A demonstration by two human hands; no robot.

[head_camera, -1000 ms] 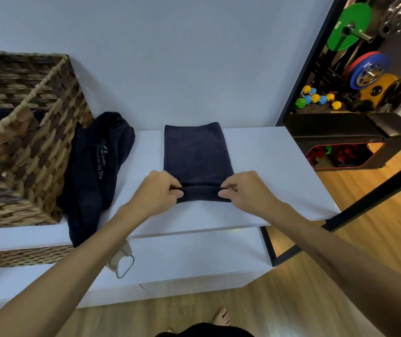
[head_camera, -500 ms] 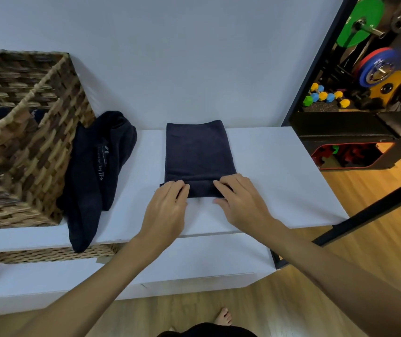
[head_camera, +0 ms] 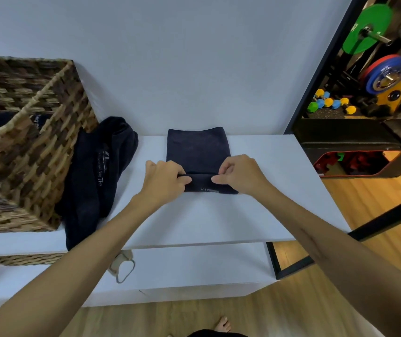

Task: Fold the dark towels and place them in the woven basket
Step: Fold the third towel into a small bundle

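Note:
A dark navy towel (head_camera: 197,149) lies folded into a narrow strip on the white table (head_camera: 219,215), its far end against the wall. My left hand (head_camera: 164,177) pinches the left side of its near edge, and my right hand (head_camera: 237,172) pinches the right side. Between them the near end is lifted and turned over toward the wall. A second dark towel (head_camera: 95,176), crumpled, leans against the woven basket (head_camera: 31,152) at the left. More dark cloth shows inside the basket.
The white wall rises right behind the table. A lower white shelf sits under the tabletop with a beige strap (head_camera: 121,268) hanging there. A black bench (head_camera: 355,139) and weight plates stand beyond the table's right end, over wooden floor.
Half a second ago both hands lay flat on the towel's near edge. Now they pinch that edge and have lifted and turned it back toward the wall.

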